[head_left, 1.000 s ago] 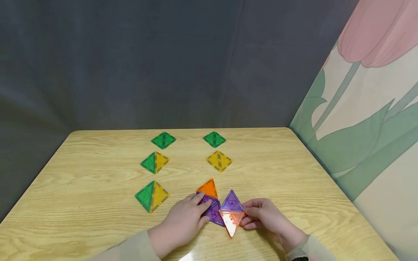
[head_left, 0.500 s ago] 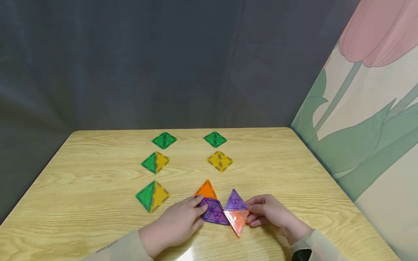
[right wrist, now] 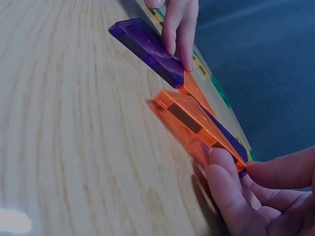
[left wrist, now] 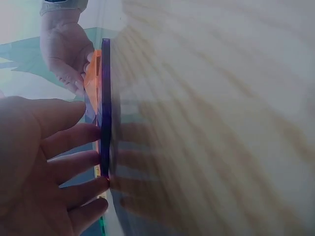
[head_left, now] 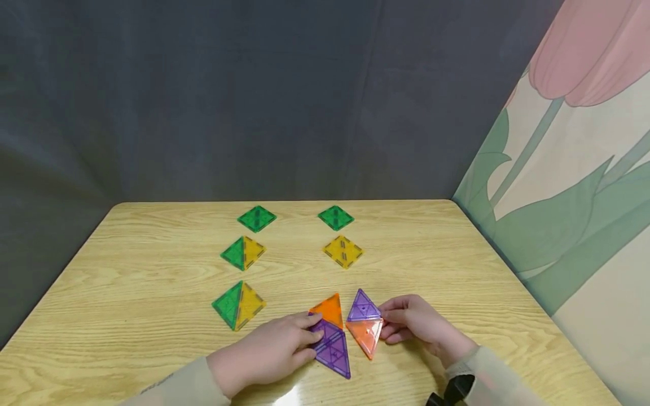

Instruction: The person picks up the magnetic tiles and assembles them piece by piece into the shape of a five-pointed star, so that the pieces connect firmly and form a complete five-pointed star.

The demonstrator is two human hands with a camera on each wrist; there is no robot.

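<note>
Translucent triangular magnetic tiles lie near the front of the table. My left hand [head_left: 271, 349] rests its extended fingers on two joined purple tiles [head_left: 332, 348], whose upper edge meets an orange tile [head_left: 329, 310]. To their right, my right hand [head_left: 413, 324] pinches the right corner of a rhombus made of a purple tile [head_left: 363, 306] and an orange tile [head_left: 365, 335]. In the right wrist view, thumb and fingers grip this pair by the corner, and the orange tile [right wrist: 197, 115] is tilted off the table. A narrow gap separates both groups in the head view.
Farther back lie two green rhombuses [head_left: 257, 218], a yellow rhombus [head_left: 343, 251] and two green-and-yellow rhombuses [head_left: 238, 305]. Behind the wooden table [head_left: 127, 282] hangs a dark curtain [head_left: 244, 101]. A flower-printed panel [head_left: 569, 186] stands along the right side.
The left-hand strip has turned clockwise, its purple end swinging toward the near edge. The right-hand pair first moved right, then slightly back and away, leaving a gap between the groups.
</note>
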